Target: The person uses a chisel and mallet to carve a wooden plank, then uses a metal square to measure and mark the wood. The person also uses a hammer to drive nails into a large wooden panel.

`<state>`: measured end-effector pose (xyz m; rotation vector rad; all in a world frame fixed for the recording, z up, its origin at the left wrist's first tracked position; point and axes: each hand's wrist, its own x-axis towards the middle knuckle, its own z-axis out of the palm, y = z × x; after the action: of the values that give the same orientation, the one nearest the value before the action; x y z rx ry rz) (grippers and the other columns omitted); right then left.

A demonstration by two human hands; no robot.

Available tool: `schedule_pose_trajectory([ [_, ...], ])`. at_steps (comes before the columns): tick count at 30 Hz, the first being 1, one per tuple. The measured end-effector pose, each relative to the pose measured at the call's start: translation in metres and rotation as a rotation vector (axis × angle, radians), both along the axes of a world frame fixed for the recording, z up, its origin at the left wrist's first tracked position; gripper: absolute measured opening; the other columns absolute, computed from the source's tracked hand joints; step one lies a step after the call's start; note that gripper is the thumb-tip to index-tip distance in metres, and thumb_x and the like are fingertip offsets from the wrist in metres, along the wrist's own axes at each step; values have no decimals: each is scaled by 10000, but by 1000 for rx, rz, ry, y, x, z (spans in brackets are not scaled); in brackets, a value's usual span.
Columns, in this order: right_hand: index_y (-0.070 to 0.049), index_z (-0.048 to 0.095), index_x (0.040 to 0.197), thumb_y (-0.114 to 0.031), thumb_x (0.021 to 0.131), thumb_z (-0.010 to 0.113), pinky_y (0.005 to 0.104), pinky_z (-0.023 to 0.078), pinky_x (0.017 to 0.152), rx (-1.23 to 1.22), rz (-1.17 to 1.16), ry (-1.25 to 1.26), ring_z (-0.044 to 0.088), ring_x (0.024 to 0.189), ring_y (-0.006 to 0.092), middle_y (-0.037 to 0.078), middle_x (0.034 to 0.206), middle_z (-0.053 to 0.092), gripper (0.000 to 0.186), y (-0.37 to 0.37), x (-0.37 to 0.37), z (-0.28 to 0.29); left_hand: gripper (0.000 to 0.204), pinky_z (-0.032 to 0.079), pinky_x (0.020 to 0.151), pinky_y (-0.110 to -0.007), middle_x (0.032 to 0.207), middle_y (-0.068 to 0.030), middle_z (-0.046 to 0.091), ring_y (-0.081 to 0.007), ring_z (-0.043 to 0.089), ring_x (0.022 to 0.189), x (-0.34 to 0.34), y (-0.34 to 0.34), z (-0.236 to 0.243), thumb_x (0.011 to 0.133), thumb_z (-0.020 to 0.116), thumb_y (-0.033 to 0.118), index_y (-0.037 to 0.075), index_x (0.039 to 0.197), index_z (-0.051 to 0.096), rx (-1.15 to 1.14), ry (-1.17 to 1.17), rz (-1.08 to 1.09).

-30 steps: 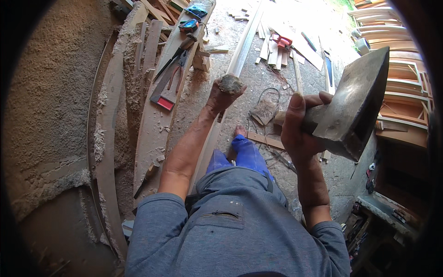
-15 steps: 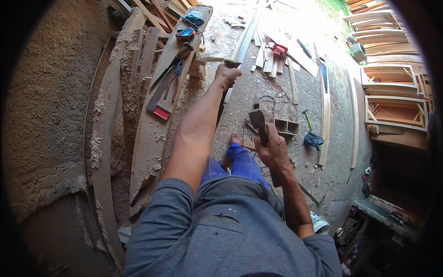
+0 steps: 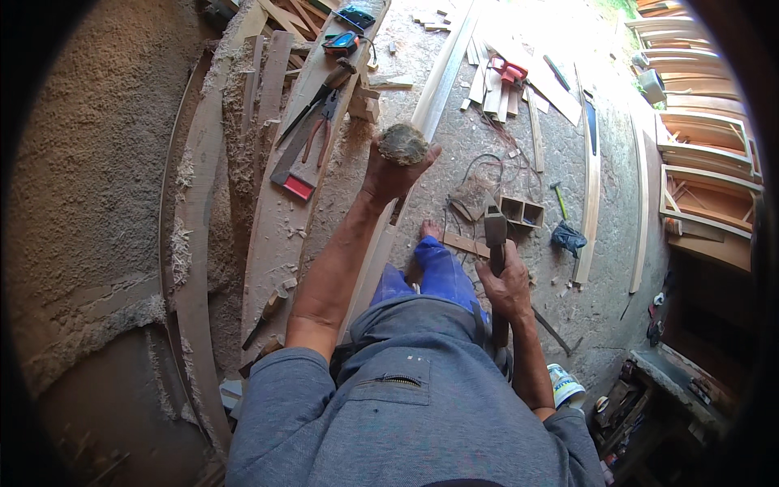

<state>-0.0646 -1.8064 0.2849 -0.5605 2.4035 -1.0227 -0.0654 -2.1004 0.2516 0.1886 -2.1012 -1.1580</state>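
Right of the bench (image 3: pixel 274 237), the handle end (image 3: pixel 403 144) is mottled grey-brown, the tool head (image 3: pixel 495 228) dark grey, the trousers (image 3: pixel 444 280) blue.

The handle butt (image 3: pixel 403 144) is wood, rough and frayed. The axe head (image 3: pixel 495 227) is dark, dull metal. The bench plank (image 3: pixel 276 260) shows bare, matt wood; the wall (image 3: pixel 105 146) is coarse and matt. The shirt (image 3: pixel 389 438) is matt cloth, its zip (image 3: pixel 399 379) metal. The bag (image 3: pixel 568 237) appears to be crumpled plastic; the bucket (image 3: pixel 565 385), smooth plastic.
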Motion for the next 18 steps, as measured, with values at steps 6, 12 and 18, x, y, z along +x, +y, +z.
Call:
schedule_pose_trajectory([
  [6, -22, 536, 1255, -141, 853, 733, 434, 520, 721, -34, 91, -14, 662, 772, 365, 202, 863, 635, 463, -16, -2, 10, 277, 491, 580, -392, 610, -85, 608, -277, 621, 589, 1, 0, -25, 825, 819, 229, 49, 697, 650, -48, -6, 93],
  [12, -12, 519, 1264, -107, 864, 720, 435, 521, 678, -120, 146, 36, 669, 752, 400, 226, 868, 638, 458, -25, 1, 12, 239, 489, 594, -389, 678, -64, 628, -256, 636, 632, 5, 19, -56, 847, 792, 229, 74, 730, 651, -365, -32, 79],
  [18, 18, 477, 1316, -115, 842, 760, 447, 593, 699, -242, 244, 472, 725, 864, 409, 238, 1018, 679, 568, -58, -20, 59, 193, 534, 649, -365, 729, -68, 685, -254, 673, 661, -8, 15, -62, 852, 776, 214, 71, 762, 680, -337, -27, 23],
])
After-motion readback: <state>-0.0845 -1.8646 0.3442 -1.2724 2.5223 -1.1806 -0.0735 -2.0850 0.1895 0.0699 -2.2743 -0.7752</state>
